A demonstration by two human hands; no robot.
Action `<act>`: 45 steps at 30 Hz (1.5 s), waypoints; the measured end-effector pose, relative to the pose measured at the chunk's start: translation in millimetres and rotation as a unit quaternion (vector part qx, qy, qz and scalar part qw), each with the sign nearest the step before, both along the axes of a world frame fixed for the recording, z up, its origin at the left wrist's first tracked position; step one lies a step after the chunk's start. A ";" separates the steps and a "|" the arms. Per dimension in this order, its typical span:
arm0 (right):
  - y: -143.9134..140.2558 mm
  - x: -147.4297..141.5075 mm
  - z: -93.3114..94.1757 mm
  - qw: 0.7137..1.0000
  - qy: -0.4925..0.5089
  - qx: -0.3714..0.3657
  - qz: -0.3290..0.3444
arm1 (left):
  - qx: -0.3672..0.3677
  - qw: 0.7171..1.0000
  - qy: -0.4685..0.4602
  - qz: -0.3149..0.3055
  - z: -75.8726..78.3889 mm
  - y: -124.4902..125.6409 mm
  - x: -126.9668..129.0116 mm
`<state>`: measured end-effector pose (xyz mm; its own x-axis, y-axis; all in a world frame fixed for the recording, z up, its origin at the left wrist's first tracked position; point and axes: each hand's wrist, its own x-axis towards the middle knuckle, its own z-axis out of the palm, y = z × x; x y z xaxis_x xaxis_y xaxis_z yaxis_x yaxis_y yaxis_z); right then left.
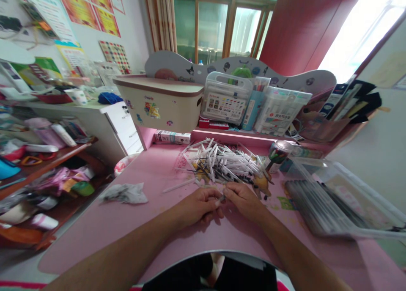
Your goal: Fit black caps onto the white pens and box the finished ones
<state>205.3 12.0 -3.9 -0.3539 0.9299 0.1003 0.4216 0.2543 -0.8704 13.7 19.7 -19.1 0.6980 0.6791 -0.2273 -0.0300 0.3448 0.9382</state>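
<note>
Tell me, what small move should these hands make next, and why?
Perhaps the right hand should loosen slightly while the left hand holds steady. Both seem to pinch a small dark piece, and the fingers hide too much of it to tell what it is. Going gently seems wise: a loose pile of thin white sticks lies just beyond.

I see the left hand and right hand pinching a small dark piece over the pink desk. Beyond lie heaped white tubes, a clear bin right, crumpled tissue left.
</note>
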 end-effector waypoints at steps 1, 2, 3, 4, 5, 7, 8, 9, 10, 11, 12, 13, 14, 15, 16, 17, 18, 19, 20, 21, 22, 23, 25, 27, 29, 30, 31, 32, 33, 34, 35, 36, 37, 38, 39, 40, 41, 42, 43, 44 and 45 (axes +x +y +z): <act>0.5 0.2 0.0 1.000 0.001 -0.001 -0.011 | -0.011 1.000 -0.006 0.007 1.0 -0.4 0.2; 1.3 0.8 0.2 0.999 0.007 0.001 -0.031 | -0.024 0.999 -0.016 0.019 2.6 -0.5 0.3; 2.3 1.8 0.6 0.998 0.018 0.008 -0.062 | -0.038 0.998 -0.029 0.039 5.0 -0.1 0.3; 3.4 3.1 1.1 0.994 0.032 0.019 -0.101 | -0.052 0.996 -0.045 0.060 7.9 0.9 0.0; 4.7 4.8 1.6 0.988 0.045 0.034 -0.143 | -0.065 0.991 -0.064 0.095 11.3 2.6 -0.7; 7.4 8.6 1.7 0.971 0.051 0.072 -0.221 | -0.080 0.976 -0.097 0.179 18.5 8.0 -3.1; 8.7 10.4 1.0 0.964 0.045 0.091 -0.247 | -0.090 0.964 -0.105 0.226 21.8 11.3 -4.9; 10.0 11.8 -0.3 0.958 0.035 0.107 -0.263 | -0.093 0.948 -0.113 0.284 24.7 14.7 -6.9; 11.1 12.9 -2.2 0.955 0.023 0.121 -0.271 | -0.089 0.931 -0.116 0.333 26.9 17.9 -9.1; 12.2 13.4 -4.6 0.953 0.011 0.131 -0.274 | -0.089 0.920 -0.114 0.363 28.6 20.7 -11.2; 13.0 13.6 -7.2 0.951 -0.002 0.141 -0.276 | -0.090 0.909 -0.113 0.390 29.6 22.9 -13.2; 13.7 13.5 -9.8 0.949 -0.017 0.151 -0.275 | -0.095 0.904 -0.111 0.402 30.1 24.5 -14.9; 14.2 13.3 -12.1 0.948 -0.038 0.160 -0.271 | -0.103 0.902 -0.111 0.404 30.1 25.4 -16.1; 14.4 13.2 -13.9 0.948 -0.065 0.168 -0.262 | -0.112 0.902 -0.115 0.400 29.8 26.0 -17.0; 14.3 13.2 -15.1 0.948 -0.099 0.173 -0.246 | -0.121 0.904 -0.121 0.392 29.3 26.2 -17.3; 14.0 13.5 -15.7 0.948 -0.137 0.176 -0.227 | -0.128 0.904 -0.130 0.388 28.6 26.2 -17.2; 13.6 14.0 -15.8 0.946 -0.175 0.174 -0.209 | -0.133 0.901 -0.139 0.390 27.9 26.3 -16.8; 13.1 14.6 -15.5 0.943 -0.211 0.170 -0.194 | -0.136 0.896 -0.146 0.398 27.2 26.5 -16.1; 12.6 15.3 -15.0 0.939 -0.239 0.164 -0.183 | -0.139 0.889 -0.151 0.409 26.5 26.8 -15.2; 12.1 15.9 -14.3 0.936 -0.260 0.156 -0.177 | -0.143 0.883 -0.154 0.419 25.8 27.1 -14.4; 11.8 16.3 -13.8 0.934 -0.276 0.148 -0.174 | -0.148 0.879 -0.155 0.425 25.2 27.4 -13.6; 11.5 16.6 -13.3 0.931 -0.290 0.140 -0.172 | -0.154 0.878 -0.156 0.427 24.7 27.5 -13.0; 11.3 16.3 -12.7 0.926 -0.313 0.126 -0.171 | -0.161 0.880 -0.159 0.417 24.5 27.0 -12.0; 11.3 15.2 -12.6 0.920 -0.333 0.119 -0.169 | -0.161 0.886 -0.164 0.402 25.0 25.3 -11.3; 11.4 13.5 -12.8 0.914 -0.352 0.117 -0.167 | -0.158 0.895 -0.166 0.384 25.6 22.8 -10.6; 11.5 12.6 -13.0 0.911 -0.359 0.117 -0.168 | -0.157 0.899 -0.165 0.374 25.6 21.6 -10.2; 11.6 11.6 -13.1 0.908 -0.364 0.117 -0.170 | -0.154 0.904 -0.166 0.363 25.2 20.5 -9.9; 11.7 10.8 -13.3 0.906 -0.367 0.118 -0.174 | -0.150 0.908 -0.165 0.354 24.4 19.5 -9.5; 11.8 10.0 -13.4 0.904 -0.370 0.117 -0.178 | -0.145 0.912 -0.164 0.347 23.2 18.8 -9.0; 11.8 9.4 -13.5 0.903 -0.371 0.117 -0.180 | -0.140 0.916 -0.160 0.342 21.6 18.3 -8.5; 11.8 8.7 -13.5 0.903 -0.373 0.117 -0.181 | -0.137 0.920 -0.152 0.335 19.8 18.0 -7.9; 11.7 8.1 -13.4 0.902 -0.375 0.118 -0.181 | -0.135 0.924 -0.142 0.327 17.9 17.8 -7.3; 11.3 7.3 -13.3 0.901 -0.377 0.119 -0.180 | -0.134 0.930 -0.130 0.318 16.1 17.7 -6.5; 10.8 6.3 -13.1 0.899 -0.380 0.122 -0.179 | -0.135 0.935 -0.118 0.307 14.5 17.6 -5.8; 10.0 5.0 -12.7 0.899 -0.382 0.124 -0.177 | -0.136 0.939 -0.108 0.297 13.3 17.5 -5.0; 9.0 3.5 -12.2 0.898 -0.383 0.126 -0.175 | -0.136 0.942 -0.100 0.290 12.4 17.3 -4.2; 7.8 1.8 -11.5 0.898 -0.383 0.128 -0.174 | -0.135 0.944 -0.095 0.287 11.9 17.0 -3.5; 6.5 -0.2 -10.7 0.898 -0.384 0.129 -0.172 | -0.134 0.944 -0.092 0.285 11.7 16.7 -2.9; 5.1 -2.1 -9.7 0.898 -0.385 0.131 -0.170 | -0.134 0.945 -0.090 0.285 11.8 16.3 -2.4; 3.7 -4.0 -8.7 0.897 -0.386 0.134 -0.166 | -0.134 0.945 -0.089 0.284 12.1 16.0 -2.0; 2.4 -5.7 -7.7 0.897 -0.388 0.137 -0.161 | -0.135 0.946 -0.088 0.283 12.3 15.7 -1.7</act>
<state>199.6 14.4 -11.5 -0.1345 0.9743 0.1806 0.9634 0.1713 -0.2063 12.0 35.4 -6.8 0.2835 0.8885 -0.3607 -0.4282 0.4539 0.7814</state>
